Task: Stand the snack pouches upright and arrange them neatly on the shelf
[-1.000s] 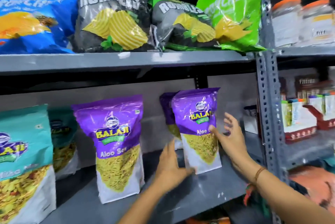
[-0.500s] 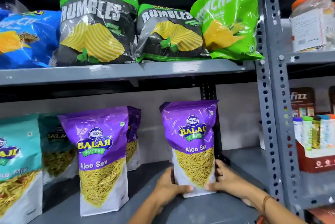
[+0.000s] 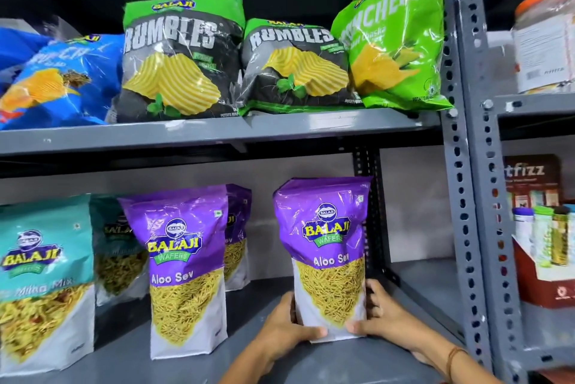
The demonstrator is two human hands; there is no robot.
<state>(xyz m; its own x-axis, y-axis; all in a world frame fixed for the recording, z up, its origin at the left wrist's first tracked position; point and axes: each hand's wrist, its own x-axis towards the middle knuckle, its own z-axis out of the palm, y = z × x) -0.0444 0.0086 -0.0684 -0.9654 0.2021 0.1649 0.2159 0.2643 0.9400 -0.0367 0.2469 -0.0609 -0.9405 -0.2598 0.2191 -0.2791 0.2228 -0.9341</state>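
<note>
A purple Aloo Sev pouch (image 3: 325, 256) stands upright at the right of the grey lower shelf (image 3: 249, 362). My left hand (image 3: 286, 326) grips its lower left edge and my right hand (image 3: 384, 318) its lower right edge. A second purple Aloo Sev pouch (image 3: 183, 265) stands upright to the left, with a third purple pouch (image 3: 238, 237) partly hidden behind it. A teal Mitha Mix pouch (image 3: 43, 284) stands at the far left, and another teal pouch (image 3: 116, 250) sits behind it.
The upper shelf (image 3: 217, 131) carries a blue chip bag (image 3: 56, 79), two black Rumbles bags (image 3: 177, 57) and a green bag (image 3: 395, 32). A grey perforated upright (image 3: 466, 166) bounds the right side. Beyond it stand a jar (image 3: 544, 41) and a red box of tubes (image 3: 547, 259).
My hands slid down to the base of the right purple pouch and gripped both sides. The pouch came forward on the shelf, covering the pouch behind it. The camera moved closer and tilted up.
</note>
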